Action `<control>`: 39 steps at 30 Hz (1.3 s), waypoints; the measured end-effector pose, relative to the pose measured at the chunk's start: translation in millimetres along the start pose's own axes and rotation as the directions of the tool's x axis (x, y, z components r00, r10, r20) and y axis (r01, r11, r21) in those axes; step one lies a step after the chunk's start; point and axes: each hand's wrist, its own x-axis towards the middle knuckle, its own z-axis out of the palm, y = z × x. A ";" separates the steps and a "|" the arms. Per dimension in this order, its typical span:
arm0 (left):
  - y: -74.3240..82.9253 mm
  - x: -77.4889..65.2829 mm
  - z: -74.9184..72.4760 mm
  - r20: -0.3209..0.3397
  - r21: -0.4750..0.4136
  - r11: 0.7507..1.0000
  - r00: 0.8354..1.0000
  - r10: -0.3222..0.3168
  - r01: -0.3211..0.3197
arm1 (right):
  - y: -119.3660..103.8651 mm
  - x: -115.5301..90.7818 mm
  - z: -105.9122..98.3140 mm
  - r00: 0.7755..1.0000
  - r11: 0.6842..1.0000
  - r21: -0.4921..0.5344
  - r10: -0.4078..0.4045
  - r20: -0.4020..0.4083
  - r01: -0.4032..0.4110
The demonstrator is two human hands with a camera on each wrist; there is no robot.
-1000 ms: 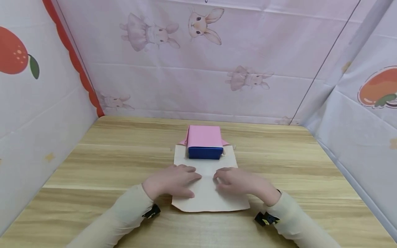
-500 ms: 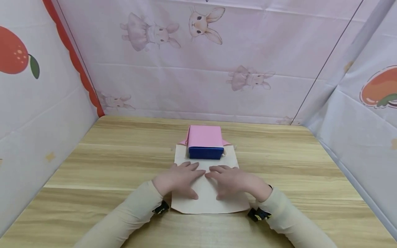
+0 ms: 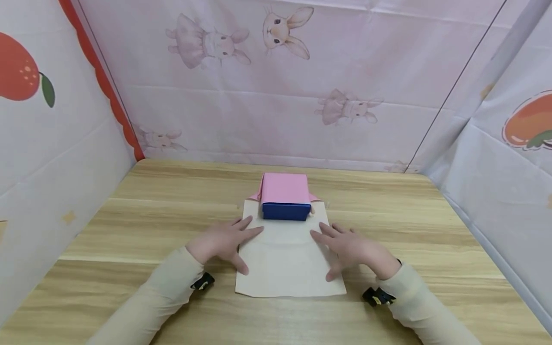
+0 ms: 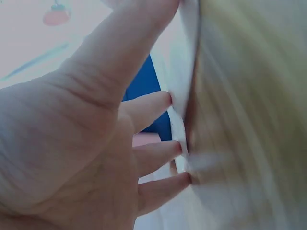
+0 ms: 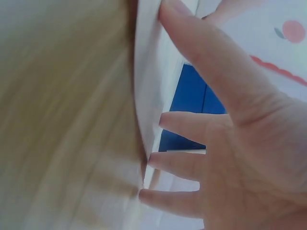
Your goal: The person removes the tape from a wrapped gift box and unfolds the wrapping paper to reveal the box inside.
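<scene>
A cream sheet of paper or thin card (image 3: pixel 289 268) lies on the table with a faint crease across it. My left hand (image 3: pixel 224 242) rests at its left edge, fingers spread, the thumb and fingertips touching the sheet. At the right edge my right hand (image 3: pixel 351 247) lies the same way, its fingers apart and the thumb on the sheet. Both wrist views show extended fingers meeting the sheet's edge, with nothing gripped. Beyond the hands, on the sheet's far end, stands a blue box (image 3: pixel 285 212) whose top is covered by a pink flap (image 3: pixel 285 188).
The wood-grain table (image 3: pixel 151 230) extends on both sides of the sheet. A pink cloth wall (image 3: pixel 267 115) printed with rabbits closes off the back, and white sheets with fruit prints hang at left and right. Pink corners (image 3: pixel 316 197) stick out beside the box.
Both hands first slid inward, nearly meeting at the middle of the sheet, then moved apart to its left and right edges. The sheet now looks flatter; the box has stayed in place.
</scene>
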 end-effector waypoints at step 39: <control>-10.1 20.2 -18.8 -0.211 -0.048 0.999 0.978 -0.005 -0.005 | 1.4 22.8 -21.6 0.975 0.983 -0.185 -0.051 -0.218 0.010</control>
